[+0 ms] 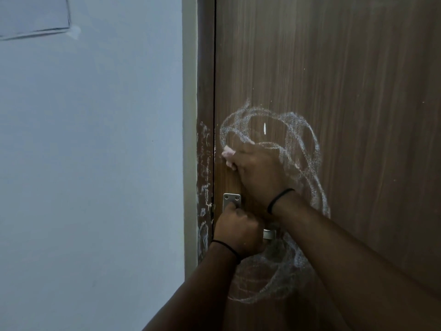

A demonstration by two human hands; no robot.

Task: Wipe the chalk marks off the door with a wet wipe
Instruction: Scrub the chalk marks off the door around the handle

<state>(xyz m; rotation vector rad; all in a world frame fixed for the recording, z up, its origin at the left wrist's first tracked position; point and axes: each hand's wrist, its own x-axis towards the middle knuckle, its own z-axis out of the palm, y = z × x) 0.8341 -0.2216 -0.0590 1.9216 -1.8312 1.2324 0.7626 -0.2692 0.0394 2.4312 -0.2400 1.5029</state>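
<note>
— At the door's latch edge, what is the scene?

— A brown wood-grain door point(346, 91) stands shut against its frame point(205, 115), with a pale grey wall point(95, 163) to the left. White chalk marks point(298, 130) loop over the door in broad scribbled rings above and beside the handle, and a fainter tangle point(274, 278) spreads below it. Chalk smears also streak the frame's lower stretch.

— And the hands?

— The right hand point(257, 170) is pressed against the door inside the upper scribble, fingers curled tight around a bunched wet wipe point(228, 155). Only a pale, pinkish wad of it pokes out at the hand's left side, touching the wood close to the door's edge. A black band point(279, 199) circles that wrist.

— The other one?

— The left hand point(238, 231) is closed in a fist around the metal door handle point(269, 234) — only the lever's silver tip shows past the knuckles on the right. Its thumb lies up against the steel backplate point(232, 200), just under the two screws. That wrist wears a black band point(224, 247) too.

— Anything else on the door?

— A small bright white fleck point(264, 128) sits inside the upper ring of chalk, above the right hand. Both bare forearms reach up from the lower right — the right one crossing over the chalk below the handle.
</note>
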